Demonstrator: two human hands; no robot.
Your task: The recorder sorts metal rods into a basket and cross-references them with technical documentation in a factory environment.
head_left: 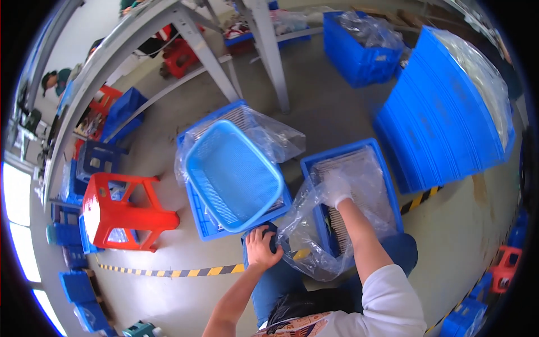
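My right hand (337, 189), in a white glove, reaches over the blue crate (387, 188) in front of my knees, amid its clear plastic liner (306, 216). Rows of thin, light-coloured parts (359, 163) fill this crate under the film. Blur and plastic hide the fingertips, so I cannot make out whether they grip anything. Bare and with fingers spread, my left hand (262, 247) rests on my left knee. Just ahead of it, a light-blue plastic basket (233, 180) with perforated sides lies tilted on a second blue crate (202, 216), which also has a plastic liner and similar rows of parts.
A red stool (126, 210) stands to the left. Tall stacked blue crates (443, 112) rise at the right, with another bag-lined blue crate (359, 50) behind. Grey table legs (269, 62) stand ahead. Yellow-black tape (185, 273) marks the floor. Another person (56, 81) is at far left.
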